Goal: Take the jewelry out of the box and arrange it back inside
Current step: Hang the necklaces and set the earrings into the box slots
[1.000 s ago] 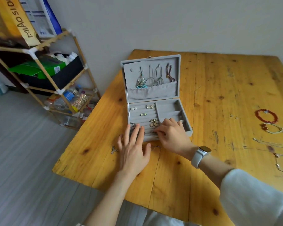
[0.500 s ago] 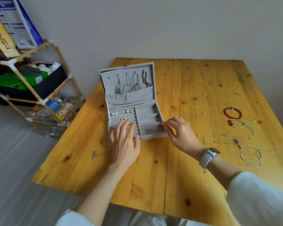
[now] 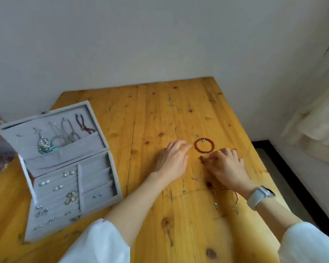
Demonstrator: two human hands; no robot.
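Fingers of the right hand (image 3: 227, 166) pinch a thin bracelet (image 3: 205, 156) just below the red bead bracelet (image 3: 204, 144); left hand (image 3: 174, 158) rests open, empty. Probably return step: carry it left into the box (image 3: 97, 179).

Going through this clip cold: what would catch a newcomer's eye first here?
Probably the open grey jewelry box at the table's left, with necklaces hanging in its lid and earrings in its rows. Next, both hands out on the wooden table: the left hand flat beside a red bead bracelet, and the right hand, a watch at its wrist, fingering a second piece just below it.
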